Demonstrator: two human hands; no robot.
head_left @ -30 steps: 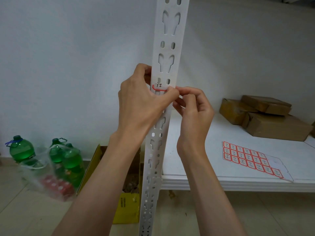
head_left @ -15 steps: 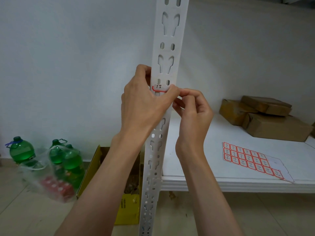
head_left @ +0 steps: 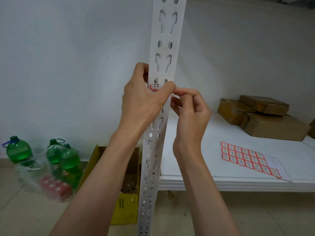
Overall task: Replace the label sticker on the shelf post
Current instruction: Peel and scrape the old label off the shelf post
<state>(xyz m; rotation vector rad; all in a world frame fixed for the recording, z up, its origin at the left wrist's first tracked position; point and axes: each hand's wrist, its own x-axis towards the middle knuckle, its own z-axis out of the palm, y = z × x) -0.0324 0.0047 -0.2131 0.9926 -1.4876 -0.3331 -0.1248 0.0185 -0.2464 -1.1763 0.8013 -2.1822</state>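
On the floor at the far left stands a green bottle (head_left: 17, 150) with a blue band at its neck. Beside it, a clear plastic bag (head_left: 42, 174) holds two more green bottles (head_left: 67, 159) and a pack of red-topped items; their type cannot be read. Next, an open yellow cardboard box (head_left: 126, 208) sits against the shelf post (head_left: 162, 116); its contents are dark and indistinct.

The left hand (head_left: 143, 103) wraps the post, fingers curled behind its left edge, thumb laid across the front face. The thumb presses the label sticker (head_left: 156, 86), a red-bordered white tag with handwritten marks, stuck on the post front just below a pair of oval slots. The right hand (head_left: 190, 113) is at the post's right edge, its fingers (head_left: 183, 92) curled with thumb and forefinger pinched together at the left thumb tip; whether they grip the sticker's edge cannot be told.

On the white shelf (head_left: 204, 183), a sticker sheet (head_left: 247, 159) lies near the front edge. Brown cardboard parcels (head_left: 262, 116) are stacked toward the back right.
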